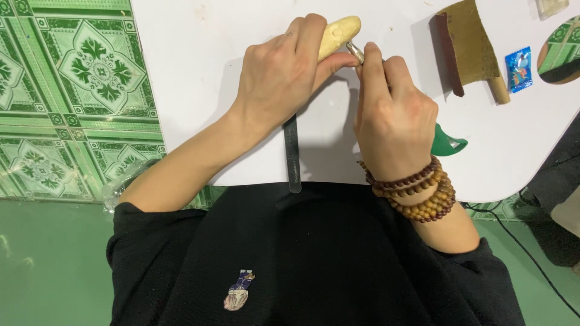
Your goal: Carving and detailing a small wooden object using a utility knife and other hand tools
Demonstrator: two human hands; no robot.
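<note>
A pale yellow carved piece [336,35] is held in the left hand [281,75] near the top centre of the white table [199,72]. The fingers are closed around its lower part, so only the rounded upper end is seen, projecting from the fist toward about two o'clock. Its long axis is therefore judged to run from eight o'clock to two o'clock, with the free tip pointing up and to the right.

From the right hand [393,115] the piece lies at about eleven o'clock, just beside it. That hand is closed on a tool with a green handle [448,142], whose handle end juts out at four o'clock below the palm. A small metal tip [355,51] is seen at the fingertips, set against the side of the piece where the left thumb meets it; whether it is actually cutting in cannot be told, since the contact point is largely covered. Both hands are touching or nearly so at that spot.

A flat metal file [293,157] lies on the table beneath the left wrist, along the twelve-to-six line. A cleaver [471,45] rests well apart at two o'clock.
</note>
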